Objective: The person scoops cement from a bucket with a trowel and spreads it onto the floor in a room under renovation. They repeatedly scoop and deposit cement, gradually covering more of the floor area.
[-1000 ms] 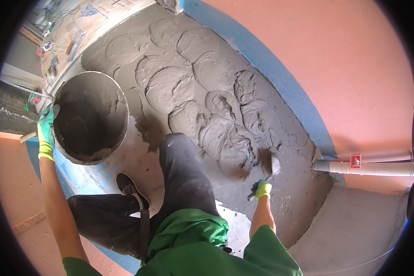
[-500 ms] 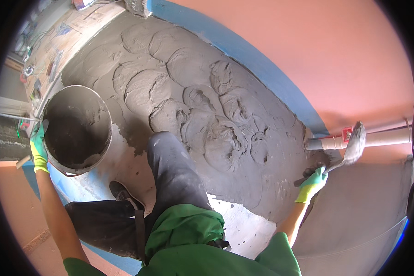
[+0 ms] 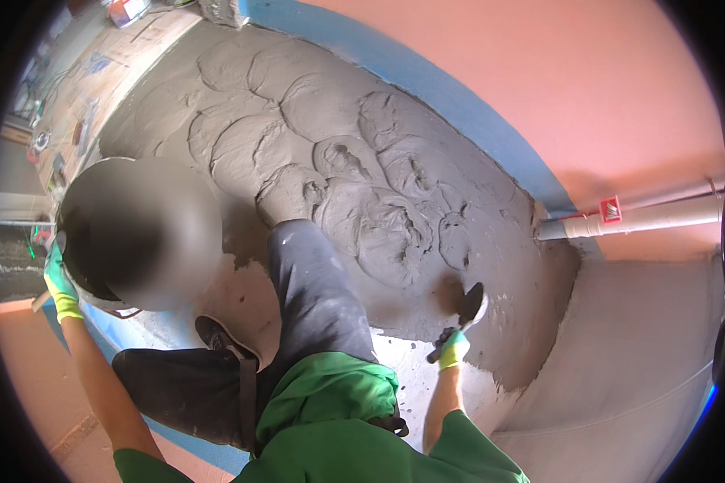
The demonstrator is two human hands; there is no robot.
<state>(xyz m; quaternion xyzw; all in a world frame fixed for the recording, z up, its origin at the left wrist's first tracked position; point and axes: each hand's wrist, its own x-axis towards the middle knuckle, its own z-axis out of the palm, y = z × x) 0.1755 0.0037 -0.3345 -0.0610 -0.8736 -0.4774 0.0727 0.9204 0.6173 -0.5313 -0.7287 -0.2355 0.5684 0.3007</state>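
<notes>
My left hand (image 3: 60, 278), in a green and yellow glove, grips the near-left rim of a round bucket (image 3: 105, 303). A blurred patch hides much of the bucket's inside; the part that shows is dark grey. My right hand (image 3: 453, 351), gloved alike, is closed around the handle of a trowel (image 3: 473, 306). Its blade points away from me, above the near edge of the wet grey mortar (image 3: 330, 185). Overlapping rounded mounds and ridges cover the mortar's middle, while its right side is smoother.
A blue-banded pink wall (image 3: 588, 88) borders the mortar on the far right. White pipes (image 3: 660, 225) with a red fitting (image 3: 611, 209) run along it. Tools lie on a wooden board (image 3: 97, 97) at far left. My bent knee (image 3: 302, 249) reaches the mortar's edge.
My right hand has brought the trowel from beside the pipes left and down to over the mortar's near edge. My left hand stays on the bucket, which a blurred patch now partly covers.
</notes>
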